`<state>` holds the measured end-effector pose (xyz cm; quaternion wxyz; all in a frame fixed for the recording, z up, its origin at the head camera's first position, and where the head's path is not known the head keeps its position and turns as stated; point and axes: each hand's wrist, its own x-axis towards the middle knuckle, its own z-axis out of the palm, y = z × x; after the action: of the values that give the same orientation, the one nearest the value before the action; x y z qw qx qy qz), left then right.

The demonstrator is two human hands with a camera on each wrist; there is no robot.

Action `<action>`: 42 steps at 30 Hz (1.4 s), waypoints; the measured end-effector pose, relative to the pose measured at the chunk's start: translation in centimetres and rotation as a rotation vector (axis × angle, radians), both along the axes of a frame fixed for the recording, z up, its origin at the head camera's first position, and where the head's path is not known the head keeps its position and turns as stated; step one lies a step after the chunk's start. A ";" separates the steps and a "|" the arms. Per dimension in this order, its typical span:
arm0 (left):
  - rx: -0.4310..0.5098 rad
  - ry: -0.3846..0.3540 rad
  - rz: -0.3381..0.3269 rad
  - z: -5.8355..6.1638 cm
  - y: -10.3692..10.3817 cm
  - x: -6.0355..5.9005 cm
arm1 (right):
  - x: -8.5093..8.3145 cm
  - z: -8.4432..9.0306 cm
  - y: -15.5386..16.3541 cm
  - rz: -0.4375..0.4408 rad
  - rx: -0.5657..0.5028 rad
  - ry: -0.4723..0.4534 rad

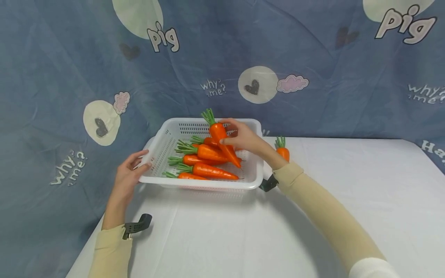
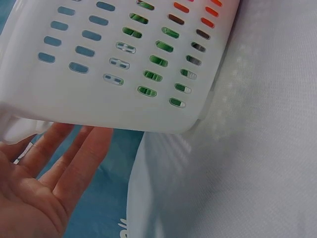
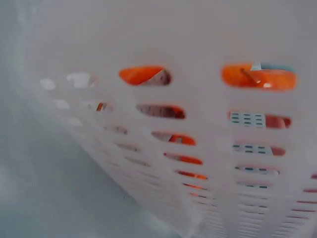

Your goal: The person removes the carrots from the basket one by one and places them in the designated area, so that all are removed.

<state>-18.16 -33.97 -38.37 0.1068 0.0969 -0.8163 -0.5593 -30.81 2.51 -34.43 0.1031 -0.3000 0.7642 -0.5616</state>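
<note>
A white plastic basket (image 1: 257, 162) with slotted walls stands on the table and holds several orange carrots (image 1: 213, 171) with green tops. My right hand (image 1: 243, 137) is over the basket's right half. It pinches one carrot (image 1: 217, 131) between thumb and fingers, its green top up and its tip slanting down to the right above the others. At the basket's left end, my left hand (image 1: 129, 173) holds the rim, with fingertips and thumb at the edge. The left wrist view shows this hand's fingers (image 2: 81, 163) reaching under the rim. The right wrist view shows only the basket wall (image 3: 208, 99); the hand is hidden there.
Another carrot (image 1: 283, 153) lies on the white tabletop (image 1: 347, 185) right of the basket, partly behind my right forearm. A blue printed cloth (image 1: 208, 58) hangs behind the table. Dark wrist camera mounts (image 1: 139, 224) sit close to the tabletop.
</note>
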 end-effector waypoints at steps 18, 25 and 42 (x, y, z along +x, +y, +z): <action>-0.021 -0.060 0.015 1.2 1.0 0.3 | 1.2 0.3 1.1 -0.107 -0.297 -0.092; -0.017 -0.053 0.009 1.2 0.9 0.4 | 2.7 0.5 1.8 -0.120 -0.377 -0.202; 0.001 0.002 0.026 -4.1 -3.0 -2.5 | 6.8 1.1 3.3 -0.164 -0.313 -0.293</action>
<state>-20.71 -36.95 -42.51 0.1146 0.1069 -0.8147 -0.5584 -24.04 5.83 -33.30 0.1190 -0.1643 0.6665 -0.7174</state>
